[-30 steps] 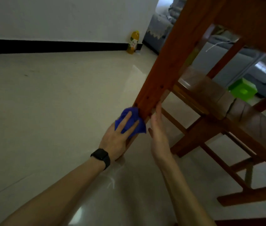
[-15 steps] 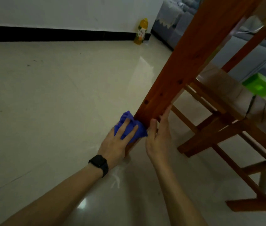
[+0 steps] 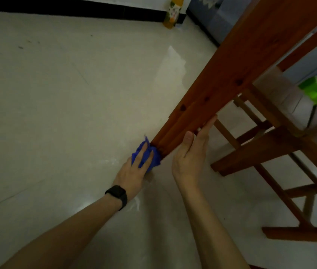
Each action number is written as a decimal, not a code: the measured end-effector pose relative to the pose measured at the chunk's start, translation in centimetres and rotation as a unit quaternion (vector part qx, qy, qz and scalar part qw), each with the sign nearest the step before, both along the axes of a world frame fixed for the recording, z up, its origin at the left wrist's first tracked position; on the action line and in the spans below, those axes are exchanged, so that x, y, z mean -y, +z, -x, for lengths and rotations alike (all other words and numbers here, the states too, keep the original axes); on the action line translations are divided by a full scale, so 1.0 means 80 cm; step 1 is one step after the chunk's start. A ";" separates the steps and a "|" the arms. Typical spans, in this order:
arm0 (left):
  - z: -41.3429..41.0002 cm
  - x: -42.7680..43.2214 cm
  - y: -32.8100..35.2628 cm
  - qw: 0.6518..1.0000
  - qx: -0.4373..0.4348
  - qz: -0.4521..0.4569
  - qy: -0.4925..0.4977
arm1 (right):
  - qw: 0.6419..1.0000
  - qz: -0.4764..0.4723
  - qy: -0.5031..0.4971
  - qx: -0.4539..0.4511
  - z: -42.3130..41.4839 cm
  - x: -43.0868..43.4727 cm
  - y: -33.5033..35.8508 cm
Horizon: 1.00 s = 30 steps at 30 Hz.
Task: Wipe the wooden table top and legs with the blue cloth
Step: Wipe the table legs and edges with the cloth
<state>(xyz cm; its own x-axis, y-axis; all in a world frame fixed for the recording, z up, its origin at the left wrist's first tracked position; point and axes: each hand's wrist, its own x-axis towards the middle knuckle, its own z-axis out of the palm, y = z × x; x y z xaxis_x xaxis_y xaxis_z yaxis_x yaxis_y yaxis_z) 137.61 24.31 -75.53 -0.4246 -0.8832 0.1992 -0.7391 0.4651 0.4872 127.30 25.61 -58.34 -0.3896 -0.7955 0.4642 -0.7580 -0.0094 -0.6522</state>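
Low on the floor (image 3: 56, 94), two bare hands met at the foot of a wooden bench leg (image 3: 212, 98).
The left hand (image 3: 132, 175), wearing a black watch (image 3: 118, 195), pressed the bunched blue cloth (image 3: 154, 158) against the leg's base with straight fingers; the right hand (image 3: 190, 158) lay open and flat along the leg's other side, just above the cloth.

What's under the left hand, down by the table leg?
The bunched blue cloth, pressed low against the table leg by the left hand. The hand covers the cloth's middle, and the leg's very bottom is hidden behind the cloth.
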 end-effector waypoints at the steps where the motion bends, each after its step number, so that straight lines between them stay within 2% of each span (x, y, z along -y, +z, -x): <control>1: -0.003 -0.003 -0.003 0.999 0.023 -0.031 -0.003 | 1.000 -0.007 -0.002 0.008 -0.001 0.000 -0.001; 4: -0.031 -0.024 -0.035 0.976 0.170 -0.110 -0.086 | 1.000 -0.003 -0.003 0.002 -0.001 0.001 -0.003; 5: -0.042 -0.027 -0.037 0.972 0.179 -0.120 -0.096 | 1.000 0.001 -0.005 -0.004 -0.001 0.001 -0.002; 9: -0.035 -0.014 -0.025 0.997 0.071 -0.024 -0.028 | 1.000 0.008 -0.016 -0.011 -0.003 0.004 -0.006; 11: -0.019 -0.011 -0.013 0.997 0.073 -0.011 -0.021 | 1.000 0.009 -0.022 -0.013 -0.005 0.004 -0.008; 13: -0.008 -0.014 -0.012 0.988 0.135 -0.081 -0.009 | 1.000 0.006 -0.025 -0.014 -0.005 0.002 -0.008; 15: -0.012 -0.024 -0.023 0.965 0.201 -0.166 -0.041 | 1.000 0.003 -0.020 -0.013 -0.005 -0.001 -0.005; 18: -0.028 -0.027 -0.030 0.931 0.264 -0.240 -0.077 | 1.000 -0.007 -0.013 -0.010 -0.005 0.000 -0.001; 20: -0.035 -0.025 -0.018 0.939 0.204 -0.277 -0.006 | 1.000 -0.019 -0.016 -0.004 -0.006 0.000 0.001; 22: -0.036 -0.018 -0.003 0.930 0.035 -0.347 0.120 | 1.000 -0.018 -0.016 -0.003 -0.007 -0.002 0.002; 23: -0.035 -0.012 0.001 0.899 -0.088 -0.388 0.185 | 1.000 -0.014 -0.015 -0.004 -0.008 -0.002 0.003; 25: -0.031 0.000 0.008 0.786 -0.286 -0.492 0.244 | 1.000 -0.012 -0.015 -0.001 -0.009 -0.004 0.004; 27: -0.023 0.010 0.005 0.681 -0.389 -0.568 0.250 | 1.000 -0.017 -0.014 0.010 -0.011 -0.005 0.004; 30: -0.010 0.007 0.011 0.558 -0.452 -0.641 0.270 | 1.000 -0.023 -0.011 0.018 -0.011 -0.005 0.004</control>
